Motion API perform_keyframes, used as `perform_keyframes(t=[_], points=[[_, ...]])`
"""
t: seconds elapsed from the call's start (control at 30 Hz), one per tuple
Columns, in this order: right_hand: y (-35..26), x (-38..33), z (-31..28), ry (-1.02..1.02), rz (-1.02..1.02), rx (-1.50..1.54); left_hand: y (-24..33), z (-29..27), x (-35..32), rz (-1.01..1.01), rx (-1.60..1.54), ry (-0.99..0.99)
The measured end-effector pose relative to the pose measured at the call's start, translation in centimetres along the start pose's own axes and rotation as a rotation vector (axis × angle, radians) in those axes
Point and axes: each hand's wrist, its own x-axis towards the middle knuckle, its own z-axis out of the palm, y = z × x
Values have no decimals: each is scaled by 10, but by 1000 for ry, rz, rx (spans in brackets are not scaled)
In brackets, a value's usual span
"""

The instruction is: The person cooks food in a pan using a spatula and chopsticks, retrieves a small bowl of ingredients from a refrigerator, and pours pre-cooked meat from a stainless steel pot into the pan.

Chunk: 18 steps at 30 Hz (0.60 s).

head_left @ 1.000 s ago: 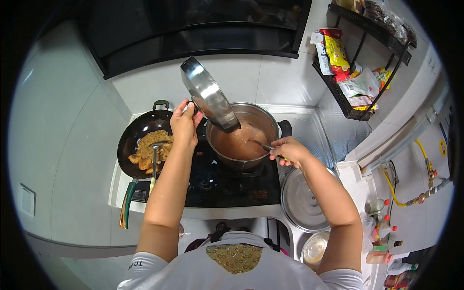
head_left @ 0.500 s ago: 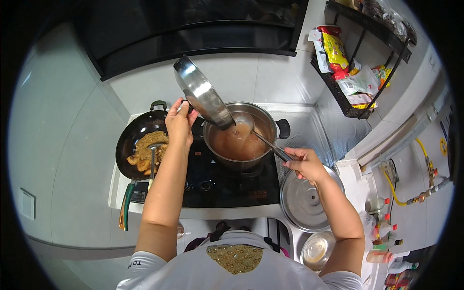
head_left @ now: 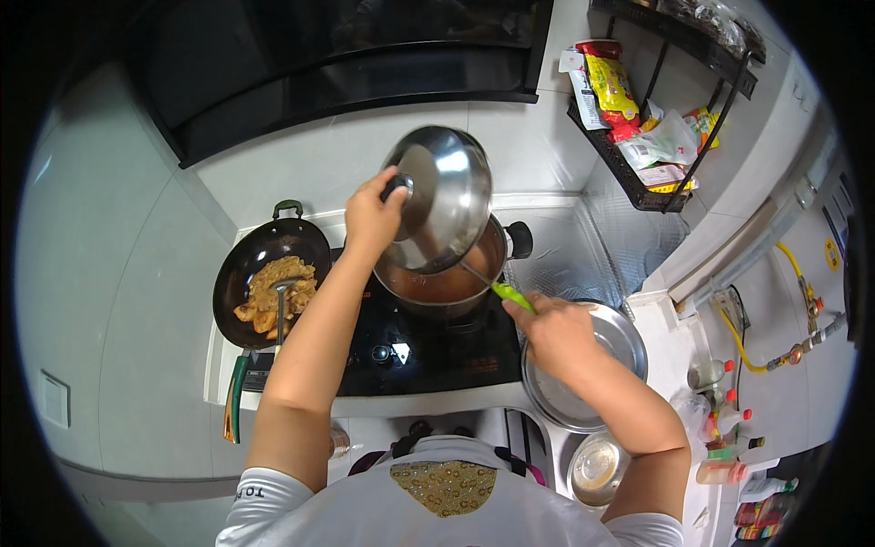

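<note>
A shiny steel pot lid (head_left: 447, 196) is tilted over the far left part of a steel stockpot (head_left: 428, 296). My left hand (head_left: 372, 217) is closed on the lid's dark knob. Reddish-brown liquid (head_left: 485, 263) shows in the pot beside the lid's edge. My right hand (head_left: 558, 330) grips the green handle of a ladle (head_left: 510, 294), whose thin shaft slopes down into the pot. The lid hides the ladle's bowl. Left of my left arm, a dark wok (head_left: 235, 273) holds brownish cooked pieces (head_left: 283, 278) with a spatula (head_left: 281, 314) resting in it.
Both pans stand on a black cooktop (head_left: 419, 360). A large round steel lid (head_left: 583, 401) lies under my right forearm, with a steel bowl (head_left: 599, 467) nearer me. Several bottles (head_left: 725, 419) line the right side. A black rack (head_left: 612, 164) with packets hangs at the upper right.
The lid has moved right and turned, its outer face now toward me, covering much of the pot's opening. The ladle's handle has turned over to show green, and its bowl is now hidden.
</note>
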Motion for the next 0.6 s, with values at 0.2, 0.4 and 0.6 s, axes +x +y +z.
perform_keyframes(t=[0.2, 0.4, 0.6], points=[[-18, 22, -13, -252, 35, -160, 34, 34, -5, 210, 450, -313], [-18, 28, -25, -97, -45, -211, 32, 49, -8, 129, 525, -437], [-9, 22, -31, -5, -128, -92, 26, 61, -14, 221, 582, -375]])
